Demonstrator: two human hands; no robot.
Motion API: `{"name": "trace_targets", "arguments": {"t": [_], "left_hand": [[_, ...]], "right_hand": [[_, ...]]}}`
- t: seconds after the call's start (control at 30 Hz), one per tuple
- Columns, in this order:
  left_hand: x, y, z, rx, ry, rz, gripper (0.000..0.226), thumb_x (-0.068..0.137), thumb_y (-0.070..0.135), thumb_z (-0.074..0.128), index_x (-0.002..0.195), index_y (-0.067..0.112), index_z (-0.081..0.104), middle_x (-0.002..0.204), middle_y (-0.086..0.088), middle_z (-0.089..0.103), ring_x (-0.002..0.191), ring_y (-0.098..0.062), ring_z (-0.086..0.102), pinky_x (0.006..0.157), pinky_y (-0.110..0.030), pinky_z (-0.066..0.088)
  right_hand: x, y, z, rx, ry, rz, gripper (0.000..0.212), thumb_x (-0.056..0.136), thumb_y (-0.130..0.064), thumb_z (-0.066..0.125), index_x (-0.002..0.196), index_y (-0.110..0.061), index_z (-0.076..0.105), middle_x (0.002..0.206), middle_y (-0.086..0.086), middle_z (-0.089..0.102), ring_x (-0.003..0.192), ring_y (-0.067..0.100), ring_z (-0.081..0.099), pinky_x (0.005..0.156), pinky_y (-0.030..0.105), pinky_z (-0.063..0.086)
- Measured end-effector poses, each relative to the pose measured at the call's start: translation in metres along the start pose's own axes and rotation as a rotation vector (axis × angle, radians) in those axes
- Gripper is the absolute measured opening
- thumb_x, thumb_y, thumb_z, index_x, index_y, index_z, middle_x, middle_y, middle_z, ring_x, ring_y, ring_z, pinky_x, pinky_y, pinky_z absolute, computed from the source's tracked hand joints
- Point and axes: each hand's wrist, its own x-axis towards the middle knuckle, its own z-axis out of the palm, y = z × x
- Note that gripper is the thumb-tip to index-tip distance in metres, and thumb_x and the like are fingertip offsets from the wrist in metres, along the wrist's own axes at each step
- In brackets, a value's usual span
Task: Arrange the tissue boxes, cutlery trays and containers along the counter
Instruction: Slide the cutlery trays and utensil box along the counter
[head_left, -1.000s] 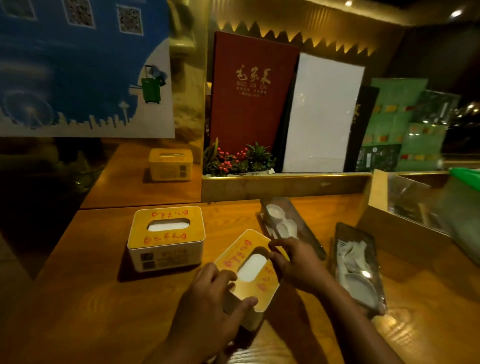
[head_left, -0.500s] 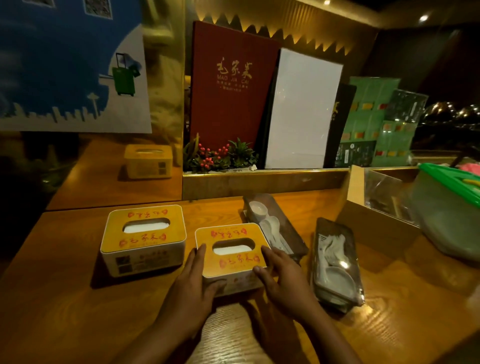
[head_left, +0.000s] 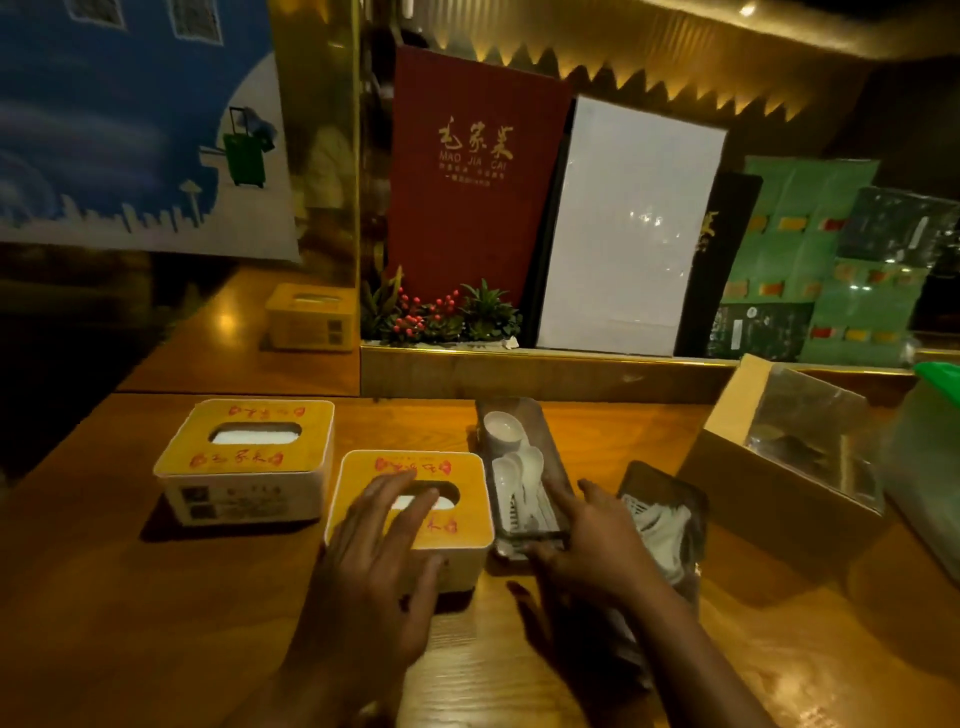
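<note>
Two yellow-topped tissue boxes stand side by side on the wooden counter: one (head_left: 244, 457) at the left, a second (head_left: 467, 499) just right of it and nearer me. My left hand (head_left: 379, 561) lies flat on the second box's lid, fingers spread over its slot. A dark cutlery tray (head_left: 524, 467) with a white cup and white spoons sits right of that box. My right hand (head_left: 592, 540) rests open against this tray's near right edge. Another dark tray (head_left: 670, 514) of white spoons lies further right, partly hidden by my right hand.
A brown cardboard box (head_left: 779, 457) with a clear wrapper and a green-lidded plastic container (head_left: 930, 441) stand at the right. Behind a gold ledge (head_left: 545, 364) lean menus and a small berry plant (head_left: 441, 317). A mirrored wall at the left reflects a tissue box.
The second tissue box went from tilted in both hands to standing flat beside the first. My left hand moved onto its lid; my right hand left it for the nearer cutlery tray.
</note>
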Motion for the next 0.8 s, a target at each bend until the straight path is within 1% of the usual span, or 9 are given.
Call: {"name": "trace_targets", "arguments": {"t": [0.07,0.13,0.2,0.3,0.37,0.5,0.63,0.73,0.8], "left_hand": [[0.000,0.033,0.021,-0.035,-0.004,0.040,0.049,0.086,0.036,0.061,0.135,0.025,0.058,0.139,0.004,0.056,0.126,-0.004,0.047,0.095,-0.025,0.048],[-0.004,0.054,0.048,-0.073,-0.050,0.043,0.044,0.087,0.036,0.063,0.130,0.025,0.061,0.129,0.008,0.061,0.116,0.000,0.054,0.090,-0.024,0.055],[-0.009,0.068,0.071,-0.087,-0.120,-0.059,0.047,0.090,0.045,0.060,0.133,0.028,0.061,0.134,0.015,0.057,0.120,0.002,0.054,0.096,-0.025,0.053],[-0.017,0.078,0.096,-0.167,-0.223,-0.263,0.057,0.091,0.059,0.052,0.145,0.039,0.049,0.145,0.032,0.036,0.130,0.017,0.035,0.103,-0.013,0.043],[-0.020,0.087,0.107,-0.185,-0.308,-0.314,0.061,0.092,0.062,0.051,0.148,0.043,0.042,0.151,0.034,0.029,0.136,0.017,0.028,0.110,-0.016,0.039],[-0.020,0.105,0.118,-0.281,-0.315,-0.391,0.055,0.095,0.058,0.055,0.146,0.046,0.042,0.151,0.035,0.031,0.134,0.026,0.025,0.107,-0.006,0.031],[-0.022,0.116,0.128,-0.391,-0.331,-0.430,0.061,0.093,0.059,0.060,0.149,0.045,0.040,0.151,0.029,0.042,0.136,0.013,0.039,0.107,-0.018,0.043],[-0.025,0.125,0.132,-0.394,-0.301,-0.416,0.065,0.092,0.047,0.067,0.150,0.047,0.036,0.148,0.037,0.039,0.130,0.025,0.035,0.097,0.000,0.034],[-0.028,0.125,0.135,-0.427,-0.272,-0.448,0.066,0.090,0.044,0.070,0.147,0.049,0.038,0.145,0.039,0.042,0.128,0.026,0.037,0.095,0.001,0.033]], "right_hand": [[0.010,0.006,0.007,-0.049,0.000,-0.056,0.084,0.081,-0.067,0.059,0.153,-0.038,0.026,0.150,0.011,0.040,0.134,0.032,0.037,0.112,0.043,0.029],[0.017,0.015,0.011,-0.036,0.017,-0.107,0.076,0.084,-0.061,0.061,0.150,-0.038,0.032,0.146,0.007,0.046,0.131,0.029,0.041,0.112,0.044,0.030],[0.022,0.027,0.013,-0.043,0.025,-0.158,0.073,0.084,-0.058,0.062,0.149,-0.038,0.035,0.147,0.006,0.047,0.131,0.029,0.042,0.114,0.045,0.027],[0.026,0.042,0.011,0.005,0.022,-0.193,0.070,0.084,-0.057,0.062,0.148,-0.038,0.040,0.146,0.006,0.048,0.131,0.028,0.043,0.112,0.042,0.029],[0.026,0.044,0.007,0.041,0.020,-0.196,0.070,0.083,-0.058,0.064,0.147,-0.037,0.042,0.145,0.006,0.049,0.131,0.029,0.042,0.111,0.042,0.030],[0.021,0.045,0.005,0.087,0.000,-0.200,0.075,0.081,-0.062,0.064,0.147,-0.037,0.041,0.148,0.008,0.046,0.134,0.031,0.038,0.114,0.046,0.028],[0.017,0.054,0.004,0.110,-0.022,-0.256,0.079,0.082,-0.068,0.055,0.151,-0.038,0.032,0.155,0.010,0.037,0.140,0.032,0.029,0.118,0.047,0.019],[0.009,0.067,-0.001,0.177,-0.056,-0.271,0.085,0.083,-0.072,0.051,0.155,-0.039,0.020,0.159,0.011,0.029,0.144,0.032,0.023,0.117,0.047,0.021],[-0.001,0.084,-0.008,0.207,0.021,-0.178,0.086,0.081,-0.076,0.049,0.153,-0.036,0.025,0.156,0.010,0.032,0.141,0.032,0.028,0.114,0.047,0.030]]}}
